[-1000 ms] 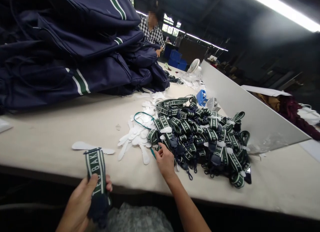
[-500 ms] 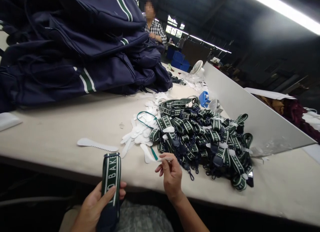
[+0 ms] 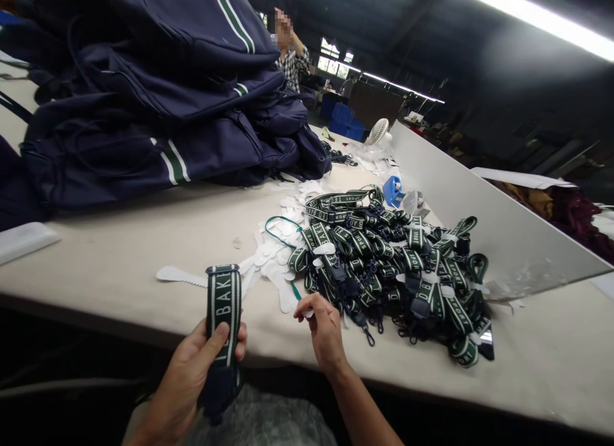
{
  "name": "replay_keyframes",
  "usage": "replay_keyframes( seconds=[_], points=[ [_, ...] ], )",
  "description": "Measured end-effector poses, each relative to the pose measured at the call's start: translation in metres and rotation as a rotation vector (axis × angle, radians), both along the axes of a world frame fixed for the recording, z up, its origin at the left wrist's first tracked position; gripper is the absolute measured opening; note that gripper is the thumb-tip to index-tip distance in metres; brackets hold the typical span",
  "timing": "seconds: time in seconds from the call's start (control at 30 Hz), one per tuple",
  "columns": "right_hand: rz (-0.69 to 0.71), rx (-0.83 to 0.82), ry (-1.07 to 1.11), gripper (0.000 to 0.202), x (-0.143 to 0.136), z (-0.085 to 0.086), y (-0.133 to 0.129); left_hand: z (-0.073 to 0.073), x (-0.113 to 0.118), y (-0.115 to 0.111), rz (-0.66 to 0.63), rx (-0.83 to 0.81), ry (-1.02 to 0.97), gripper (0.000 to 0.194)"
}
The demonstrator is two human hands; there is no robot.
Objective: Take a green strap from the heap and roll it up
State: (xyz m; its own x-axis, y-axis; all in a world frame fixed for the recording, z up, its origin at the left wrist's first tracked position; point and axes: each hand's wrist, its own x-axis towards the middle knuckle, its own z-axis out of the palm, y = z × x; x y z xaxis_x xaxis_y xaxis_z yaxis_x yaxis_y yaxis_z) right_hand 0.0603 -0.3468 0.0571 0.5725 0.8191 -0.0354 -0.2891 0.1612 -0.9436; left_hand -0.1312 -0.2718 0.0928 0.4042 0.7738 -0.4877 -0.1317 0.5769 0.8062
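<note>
My left hand (image 3: pixel 199 350) is wrapped round a folded green and white lettered shoulder strap (image 3: pixel 224 299), which stands upright above the table's front edge. To its right, my right hand (image 3: pixel 323 331) is closed, pinching a white tag strip (image 3: pixel 307 313) that is mostly hidden by the fingers. Several like strips lie in a loose white pile (image 3: pixel 271 257) just beyond, with a thin green cord (image 3: pixel 281 219) over them. A single white toothed strip (image 3: pixel 175 275) lies behind the held strap. Right of my right hand is a heap of bundled straps (image 3: pixel 384 254) with dark clips.
Stacked navy bags (image 3: pixel 158 100) rise at the back left. A grey partition board (image 3: pixel 480 209) runs along the right, with a blue tape dispenser (image 3: pixel 393 191) and a small fan (image 3: pixel 378 132) near it. A person in a checked shirt (image 3: pixel 291 68) is at the back.
My left hand has lifted the strap slightly up and to the right. My right hand has turned, so its white strip now shows less. The person behind has raised an arm.
</note>
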Motion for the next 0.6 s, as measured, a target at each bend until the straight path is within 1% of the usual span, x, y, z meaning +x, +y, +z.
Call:
replay_keyframes(
  seconds=[0.1,0.17,0.2,0.27,0.33,0.37,0.4,0.47,0.5,0.53,0.6],
  points=[
    [0.015,-0.127,-0.036,0.021,-0.001,-0.001,0.009,0.002,0.004,0.002,-0.054,0.066,0.050,0.046],
    [0.051,-0.196,-0.085,0.012,-0.002,-0.001,0.015,0.003,0.006,0.006,-0.132,0.142,0.108,0.043],
    [0.068,-0.217,-0.107,0.012,-0.004,-0.001,0.017,0.005,0.006,0.008,-0.186,0.186,0.137,0.043],
    [0.099,-0.224,-0.102,0.022,-0.006,0.000,0.021,0.008,0.008,0.011,-0.308,0.271,0.173,0.043],
    [0.120,-0.202,-0.031,0.034,-0.009,0.002,0.025,0.011,0.012,0.014,-0.422,0.343,0.182,0.042],
    [0.122,-0.194,0.002,0.036,-0.011,0.004,0.027,0.012,0.014,0.014,-0.466,0.374,0.184,0.041],
    [0.127,-0.188,0.022,0.032,-0.012,0.006,0.028,0.013,0.016,0.015,-0.506,0.397,0.189,0.041],
    [0.171,-0.173,0.045,0.013,-0.015,0.009,0.030,0.012,0.022,0.015,-0.562,0.417,0.196,0.040],
    [0.215,-0.169,0.066,0.008,-0.016,0.010,0.030,0.010,0.024,0.015,-0.583,0.413,0.194,0.039],
    [0.268,-0.167,0.093,0.011,-0.017,0.010,0.030,0.008,0.026,0.014,-0.597,0.396,0.185,0.039],
    [0.345,-0.169,0.139,0.018,-0.018,0.007,0.029,0.004,0.028,0.015,-0.608,0.310,0.163,0.041]
  ],
)
